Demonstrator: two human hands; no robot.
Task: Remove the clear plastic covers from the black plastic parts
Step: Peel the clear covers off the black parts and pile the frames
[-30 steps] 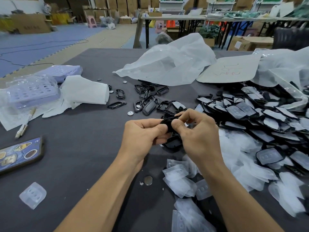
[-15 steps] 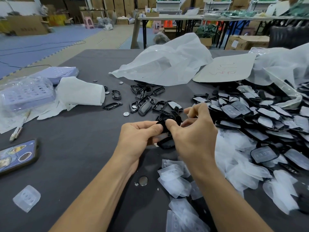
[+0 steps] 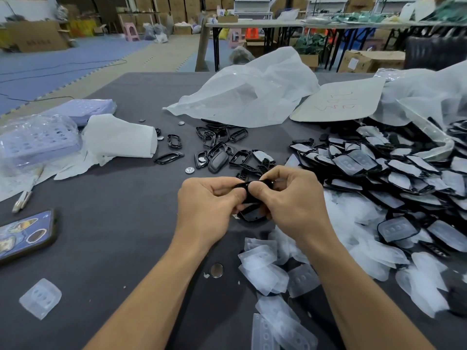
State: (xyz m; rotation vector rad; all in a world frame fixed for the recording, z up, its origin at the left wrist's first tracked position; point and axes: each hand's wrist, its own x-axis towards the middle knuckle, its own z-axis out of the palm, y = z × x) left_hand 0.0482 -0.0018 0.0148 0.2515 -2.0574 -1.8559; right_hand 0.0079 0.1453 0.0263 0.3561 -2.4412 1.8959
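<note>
Two hands meet over the middle of the table (image 3: 113, 223), both pinching one black part (image 3: 252, 210). The left hand (image 3: 209, 205) holds its left end between thumb and curled fingers. The right hand (image 3: 295, 203) grips the right end, with its fingers folded over the top edge. The part is held just above the cloth, its lower end showing below the thumbs.

Little has changed over the last second. The hands have stayed in the same spot on the same part. The right forefinger, lifted half a second ago, is now back down on the part's top edge. No cover has come loose in that time. Whether one still sits on this part I cannot tell, as the fingers hide its face. My reading is that the peel on this piece is still under way, with the right hand having re-set its grip to work an edge.

Much remains. A big pile (image 3: 379, 170) of covered parts fills the right side. Stripped frames (image 3: 217, 152) lie just beyond the hands. Shed covers (image 3: 265, 271) lie toward the near edge, right of a coin cell (image 3: 216, 270).
</note>
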